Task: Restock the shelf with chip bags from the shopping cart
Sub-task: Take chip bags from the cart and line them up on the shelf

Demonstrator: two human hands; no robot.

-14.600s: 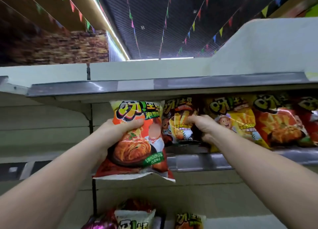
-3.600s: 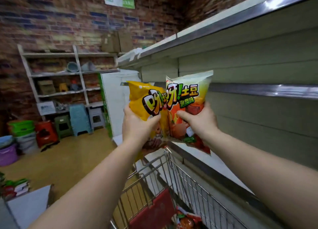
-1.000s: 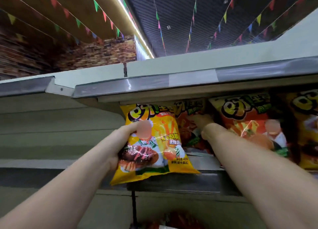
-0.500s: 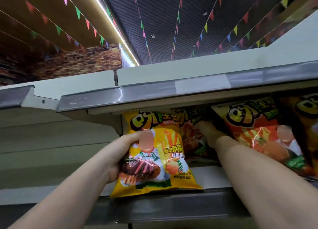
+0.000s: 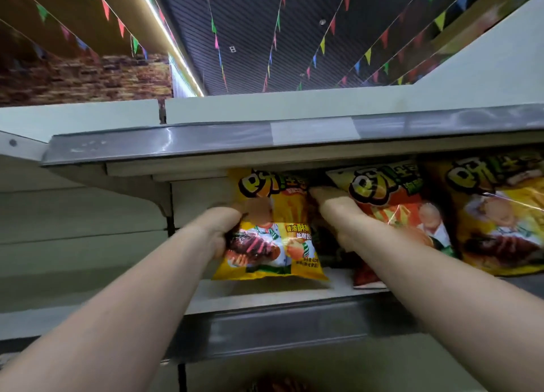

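My left hand (image 5: 222, 229) grips the left edge of a yellow chip bag (image 5: 273, 229) and holds it upright on the shelf (image 5: 265, 296), at the left end of the row. My right hand (image 5: 334, 207) reaches into the gap between that bag and an orange chip bag (image 5: 394, 212), with its fingers stretched toward the back. A dark red bag (image 5: 322, 240) shows in the gap, mostly hidden behind the yellow one. Another yellow chip bag (image 5: 500, 218) stands further right.
The upper shelf's grey rail (image 5: 206, 141) overhangs just above the bag tops. The lower shelf's front rail (image 5: 279, 329) runs under my forearms. Bare shelf back panels (image 5: 82, 229) lie to the left. Something red (image 5: 276, 385), blurred, sits at the bottom edge.
The yellow bag has moved from in front of the rail up and back onto the shelf. My right hand has pushed deeper in, and the red bag has slipped behind the yellow one.
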